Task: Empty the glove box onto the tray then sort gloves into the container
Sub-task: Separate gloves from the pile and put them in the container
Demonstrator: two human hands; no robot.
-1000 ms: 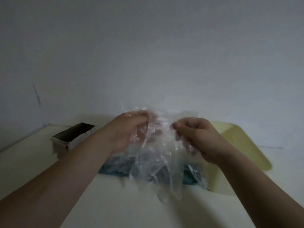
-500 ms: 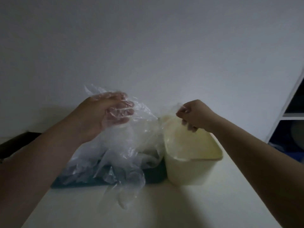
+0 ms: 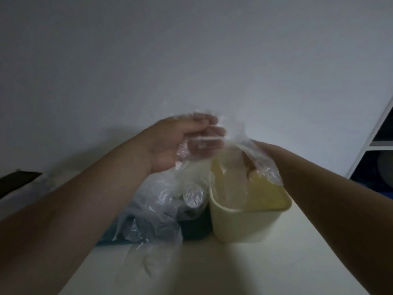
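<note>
While L hand grips gloves, R hand sits in container w/ one, grip unclear

1 head-worn wide view, facing forward and down, near the table

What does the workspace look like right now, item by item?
Surface: pale table, dimly lit.
Job's things: dark tray under a heap of clear gloves; yellow container right beside it; glove box at far left edge.
Clutter: nothing seen.
Hands: left hand grips gloves above the tray; right hand reaches into the container, veiled by film, grip unclear.
Cables: nothing seen.
Surroundings: white wall; white shelf unit at right.
</note>
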